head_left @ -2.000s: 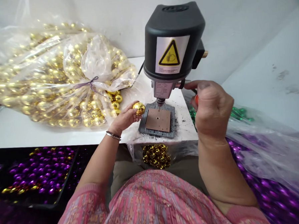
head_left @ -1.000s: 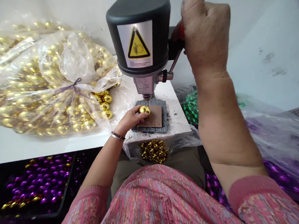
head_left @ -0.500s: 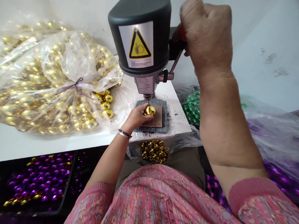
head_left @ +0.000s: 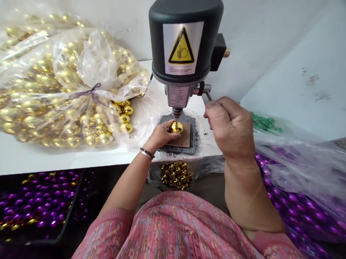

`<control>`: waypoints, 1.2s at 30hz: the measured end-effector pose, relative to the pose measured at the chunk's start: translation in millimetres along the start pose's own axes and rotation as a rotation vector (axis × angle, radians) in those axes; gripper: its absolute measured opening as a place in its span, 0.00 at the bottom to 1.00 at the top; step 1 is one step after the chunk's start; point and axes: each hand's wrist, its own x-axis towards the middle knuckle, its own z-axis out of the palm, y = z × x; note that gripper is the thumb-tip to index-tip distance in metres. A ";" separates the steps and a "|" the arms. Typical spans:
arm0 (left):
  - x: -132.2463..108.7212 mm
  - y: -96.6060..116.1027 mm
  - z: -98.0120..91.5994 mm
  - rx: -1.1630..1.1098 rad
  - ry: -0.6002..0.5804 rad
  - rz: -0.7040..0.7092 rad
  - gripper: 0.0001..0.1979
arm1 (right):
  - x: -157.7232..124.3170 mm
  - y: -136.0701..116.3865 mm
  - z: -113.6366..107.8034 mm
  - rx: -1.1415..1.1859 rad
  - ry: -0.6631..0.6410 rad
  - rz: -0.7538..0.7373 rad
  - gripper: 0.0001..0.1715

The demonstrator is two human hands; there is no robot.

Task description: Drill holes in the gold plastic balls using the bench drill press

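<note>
My left hand (head_left: 162, 135) grips a shiny gold ball (head_left: 177, 127) between thumb and fingers, on a brown board (head_left: 181, 138) over the grey base (head_left: 193, 133) of a drill press (head_left: 187, 36). The drill's bit reaches down to the ball's top; whether it has gone in I cannot tell. To the right, my right hand (head_left: 232, 128) is closed round the feed lever (head_left: 208, 95) of the press, whose end is hidden in the fist. A yellow warning triangle shows on the black motor housing.
A tied clear bag (head_left: 73, 111) of gold balls fills the left of the white table (head_left: 47, 161). Gold balls (head_left: 177, 175) hang below the front edge. Purple balls lie in a black tray (head_left: 66, 224) at lower left. Bagged purple balls (head_left: 305, 211) and green ones (head_left: 265, 121) are at right.
My right hand has come down and toward me, with the lever swung downward. The drill bit now sits lower, at the ball. My left hand still holds the ball in place. The view has shifted slightly.
</note>
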 end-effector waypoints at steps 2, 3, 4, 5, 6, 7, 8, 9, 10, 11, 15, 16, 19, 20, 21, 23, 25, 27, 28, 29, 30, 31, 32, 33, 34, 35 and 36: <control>-0.5 1.0 0.2 0.005 0.005 0.005 0.33 | -4.8 6.4 5.0 -0.009 0.039 -0.034 0.22; -0.8 1.7 0.2 0.010 0.004 0.004 0.33 | -6.9 9.3 7.5 -0.012 0.062 -0.063 0.20; -1.1 2.5 0.3 0.016 0.001 0.001 0.33 | -8.9 12.2 9.9 -0.016 0.087 -0.095 0.18; -1.4 3.2 0.2 0.022 0.000 -0.003 0.33 | -10.9 15.0 12.3 -0.019 0.111 -0.125 0.16; -1.7 3.9 0.2 0.028 0.000 -0.008 0.33 | -12.6 17.8 14.6 -0.019 0.131 -0.150 0.15; -2.1 4.5 0.1 0.033 0.003 -0.010 0.33 | -14.1 20.5 16.9 -0.017 0.152 -0.169 0.15; -2.5 5.0 0.1 0.036 0.008 -0.011 0.33 | -15.4 23.1 19.2 -0.012 0.175 -0.181 0.15; -2.8 5.4 0.0 0.036 0.009 -0.012 0.33 | -16.4 25.6 21.4 -0.004 0.196 -0.194 0.16; -3.2 5.8 0.0 0.036 0.008 -0.012 0.33 | -17.2 28.1 23.5 0.004 0.214 -0.208 0.16; -3.6 6.2 -0.1 0.038 0.007 -0.012 0.32 | -18.0 30.4 25.4 0.009 0.232 -0.221 0.16; -5.4 8.6 0.0 0.069 0.015 -0.013 0.32 | -20.3 39.0 31.8 -0.009 0.288 -0.261 0.15; -5.8 9.1 0.1 0.074 0.022 -0.013 0.31 | -20.7 41.0 33.1 -0.016 0.301 -0.266 0.16; -6.2 9.2 0.6 0.081 0.028 -0.014 0.29 | -21.0 47.1 36.2 -0.016 0.321 -0.273 0.16; -6.1 8.7 0.8 0.084 0.024 -0.014 0.29 | -20.9 49.4 37.0 -0.011 0.323 -0.277 0.17; -5.9 8.0 1.1 0.088 0.019 -0.014 0.29 | -21.0 52.1 37.8 -0.008 0.323 -0.281 0.17; -5.4 6.3 1.5 0.090 0.021 -0.008 0.30 | -22.6 58.4 39.2 -0.001 0.307 -0.278 0.17; -4.9 4.9 1.9 0.085 0.025 0.000 0.30 | -26.4 65.5 40.6 0.011 0.272 -0.263 0.17; -4.7 4.0 2.3 0.082 0.021 0.011 0.29 | -30.7 69.8 41.3 0.030 0.240 -0.247 0.17; -4.6 3.7 2.5 0.082 0.015 0.014 0.28 | -31.8 69.5 40.9 0.038 0.231 -0.244 0.17; -4.4 3.2 2.8 0.080 0.009 0.015 0.28 | -31.3 66.7 39.7 0.045 0.230 -0.245 0.17; -4.1 2.7 3.1 0.076 0.005 0.013 0.28 | -28.4 61.4 37.7 0.048 0.238 -0.245 0.17; -3.7 2.0 3.6 0.069 0.004 0.008 0.28 | -22.9 53.6 34.7 0.052 0.243 -0.239 0.18; -3.2 1.2 4.1 0.060 0.005 0.001 0.29 | -14.6 43.9 31.0 0.058 0.253 -0.233 0.19; -2.9 0.4 4.7 0.050 0.009 -0.005 0.30 | -3.8 33.2 26.8 0.061 0.256 -0.204 0.21; -2.9 -0.3 5.2 0.040 0.019 -0.011 0.32 | 8.8 22.6 22.3 0.083 0.243 -0.182 0.24; -3.4 -0.8 5.4 0.029 0.030 -0.015 0.33 | 22.2 12.8 18.0 0.123 0.246 -0.149 0.25; -4.7 -0.9 5.1 0.015 0.040 -0.018 0.34 | 35.2 4.8 14.1 0.152 0.225 -0.098 0.25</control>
